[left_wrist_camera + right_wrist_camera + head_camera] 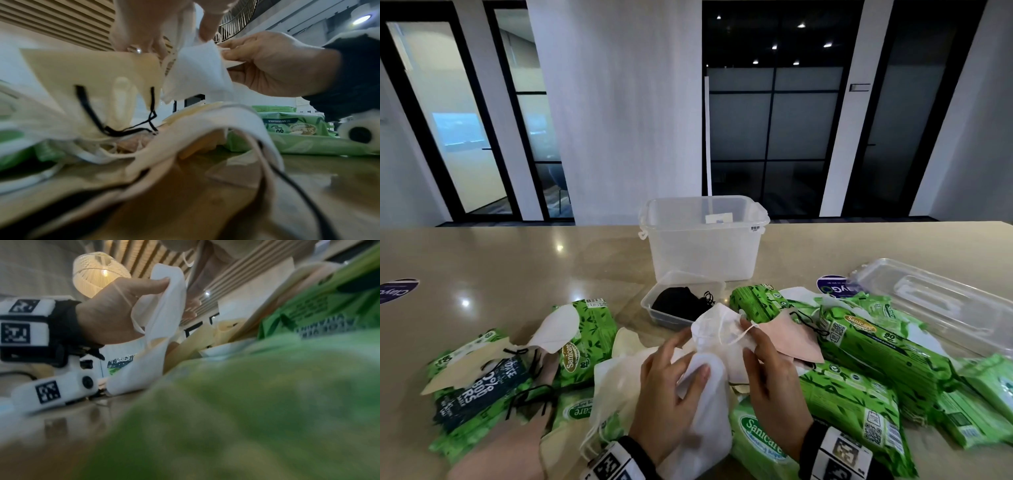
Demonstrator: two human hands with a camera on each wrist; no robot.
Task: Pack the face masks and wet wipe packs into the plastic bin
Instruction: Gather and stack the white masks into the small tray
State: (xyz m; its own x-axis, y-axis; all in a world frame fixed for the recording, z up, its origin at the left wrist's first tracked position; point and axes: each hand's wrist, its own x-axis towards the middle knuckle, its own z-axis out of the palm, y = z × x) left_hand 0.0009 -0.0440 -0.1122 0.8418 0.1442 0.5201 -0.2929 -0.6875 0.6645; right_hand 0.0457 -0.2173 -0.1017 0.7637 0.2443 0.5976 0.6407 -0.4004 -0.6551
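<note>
Both hands on a white mask, in front of the clear bin

Left hand [671, 387] and right hand [770, 373] pinch the white mask [717, 334], fingers curled; bin [703, 240] just behind the pile.

- One clear plastic bin [703, 240], standing open at the far middle of the table.
- One clear lid [935, 301], lying flat at the far right.
- One small clear tray [650, 305], just near of the bin, with one black face mask [678, 303] in it.
- Green wet wipe packs [873, 346]: at least nine show, about four on the left and five or more on the right; overlaps hide the exact number.
- Loose face masks [558, 327] outside the tray: roughly eight in white, cream and pink, piled so that the count is uncertain.
- Two round purple stickers [832, 286], one far left, one far right.
- Two hands [671, 394], near the middle.
</note>
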